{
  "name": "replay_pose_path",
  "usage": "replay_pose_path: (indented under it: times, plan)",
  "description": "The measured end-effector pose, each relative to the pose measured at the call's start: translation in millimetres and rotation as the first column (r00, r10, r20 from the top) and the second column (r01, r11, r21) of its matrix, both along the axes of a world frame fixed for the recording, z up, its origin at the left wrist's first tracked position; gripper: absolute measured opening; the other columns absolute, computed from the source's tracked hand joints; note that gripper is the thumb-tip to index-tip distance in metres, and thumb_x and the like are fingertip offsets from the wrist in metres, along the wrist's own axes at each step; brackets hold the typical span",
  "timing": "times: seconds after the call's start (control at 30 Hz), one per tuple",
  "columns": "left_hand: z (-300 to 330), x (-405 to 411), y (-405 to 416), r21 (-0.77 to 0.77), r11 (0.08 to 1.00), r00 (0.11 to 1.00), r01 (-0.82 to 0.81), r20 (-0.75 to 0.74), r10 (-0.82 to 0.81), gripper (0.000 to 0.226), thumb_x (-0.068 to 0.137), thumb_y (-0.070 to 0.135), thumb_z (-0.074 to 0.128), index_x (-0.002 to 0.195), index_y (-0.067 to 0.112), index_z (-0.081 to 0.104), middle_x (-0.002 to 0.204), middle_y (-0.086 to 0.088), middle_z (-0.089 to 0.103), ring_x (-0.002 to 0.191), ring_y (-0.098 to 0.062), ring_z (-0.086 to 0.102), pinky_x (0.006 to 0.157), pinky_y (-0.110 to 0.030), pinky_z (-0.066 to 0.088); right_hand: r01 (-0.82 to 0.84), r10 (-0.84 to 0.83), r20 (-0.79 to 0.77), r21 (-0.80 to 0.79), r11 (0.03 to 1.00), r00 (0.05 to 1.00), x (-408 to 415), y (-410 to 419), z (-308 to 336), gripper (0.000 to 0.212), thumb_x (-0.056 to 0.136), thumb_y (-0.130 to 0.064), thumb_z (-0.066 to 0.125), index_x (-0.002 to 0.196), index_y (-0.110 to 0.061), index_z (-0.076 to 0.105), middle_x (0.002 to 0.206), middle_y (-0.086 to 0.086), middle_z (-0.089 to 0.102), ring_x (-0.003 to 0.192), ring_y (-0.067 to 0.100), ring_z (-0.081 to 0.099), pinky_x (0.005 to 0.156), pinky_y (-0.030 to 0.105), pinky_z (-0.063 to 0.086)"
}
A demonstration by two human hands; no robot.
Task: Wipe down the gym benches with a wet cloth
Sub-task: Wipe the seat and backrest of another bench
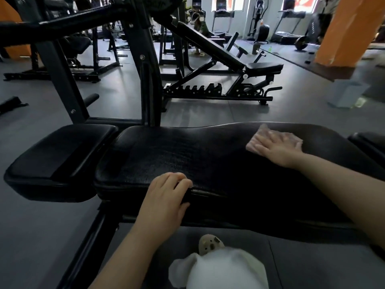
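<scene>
One pink cloth [273, 140] under flat right hand [277, 148]; left hand [166, 197] grips black bench pad [208, 159] edge; second bench [225, 57] behind, grey gym floor [270, 113].

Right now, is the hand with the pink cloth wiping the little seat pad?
No, the right hand presses the pink cloth flat on the long bench pad, far from the small seat pad.

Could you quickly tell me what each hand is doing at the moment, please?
Left hand: fingers curled over the near edge of the bench pad, gripping it.
Right hand: open, fingers flat, pressing the cloth onto the pad.
</scene>
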State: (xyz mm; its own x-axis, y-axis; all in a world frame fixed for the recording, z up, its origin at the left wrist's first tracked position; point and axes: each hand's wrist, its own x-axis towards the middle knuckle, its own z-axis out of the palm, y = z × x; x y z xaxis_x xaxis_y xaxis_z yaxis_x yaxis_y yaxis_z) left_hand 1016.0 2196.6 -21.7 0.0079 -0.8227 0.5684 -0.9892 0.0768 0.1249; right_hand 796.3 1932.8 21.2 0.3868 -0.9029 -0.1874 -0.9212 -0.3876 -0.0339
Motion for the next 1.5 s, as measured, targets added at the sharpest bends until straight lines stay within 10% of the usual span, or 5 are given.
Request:
replay_pose_path:
  times: [0.1,0.27,0.43,1.0,1.5]
  plan:
    - [3,-7,-5,-0.002,1.000,0.999,0.019,-0.026,-0.019,0.040,0.067,0.032,0.080,0.097,0.022,0.057,0.101,0.006,0.059,0.100,-0.015,0.053,0.088,-0.031,0.042,0.106,-0.108,0.090,0.034,0.994,0.990,27,13,7,0.057,0.093,-0.064,0.016,0.147,-0.049,0.004,0.158,-0.003,-0.018,0.144,0.035,-0.015,0.107,0.068,-0.011]
    - [16,-23,-18,0.017,1.000,0.997,0.017,-0.077,-0.016,0.026,0.082,0.040,0.044,0.086,0.019,0.059,0.087,0.007,0.060,0.083,-0.017,0.059,0.076,-0.032,0.048,-0.232,0.229,0.106,0.020,0.972,0.968,71,82,3,0.053,0.095,-0.062,0.019,0.146,-0.050,0.008,0.158,-0.002,-0.016,0.142,0.034,-0.020,0.101,0.071,-0.018]
    - [24,-49,-28,-0.001,1.000,0.968,-0.022,-0.251,0.021,0.007,0.083,0.019,0.067,0.084,0.015,0.061,0.083,0.005,0.059,0.075,-0.015,0.053,0.069,-0.033,0.046,-0.431,0.427,0.111,0.006,0.903,0.897,52,117,0,0.051,0.096,-0.060,0.017,0.146,-0.050,0.009,0.159,-0.006,-0.008,0.144,0.030,-0.017,0.109,0.061,-0.016]
    - [46,-282,-34,0.119,0.981,0.983,0.153,-0.119,-0.138,0.027,0.089,0.027,0.059,0.113,0.017,0.062,0.115,0.001,0.061,0.108,-0.020,0.052,0.092,-0.033,0.041,-0.086,0.084,0.124,0.013,0.996,0.989,-197,127,5,0.057,0.098,-0.057,0.018,0.150,-0.040,0.005,0.159,-0.006,-0.008,0.145,0.025,-0.015,0.114,0.055,-0.007]
    - [72,-303,-153,0.519,0.855,0.985,-0.004,-0.144,0.092,0.040,0.096,0.038,0.045,0.132,0.020,0.051,0.133,-0.003,0.054,0.121,-0.025,0.048,0.098,-0.038,0.039,-0.306,0.313,0.221,-0.066,0.950,0.924,-248,56,4,0.043,0.103,-0.036,0.025,0.146,-0.039,0.028,0.159,-0.009,0.009,0.147,0.025,0.001,0.117,0.048,0.000]
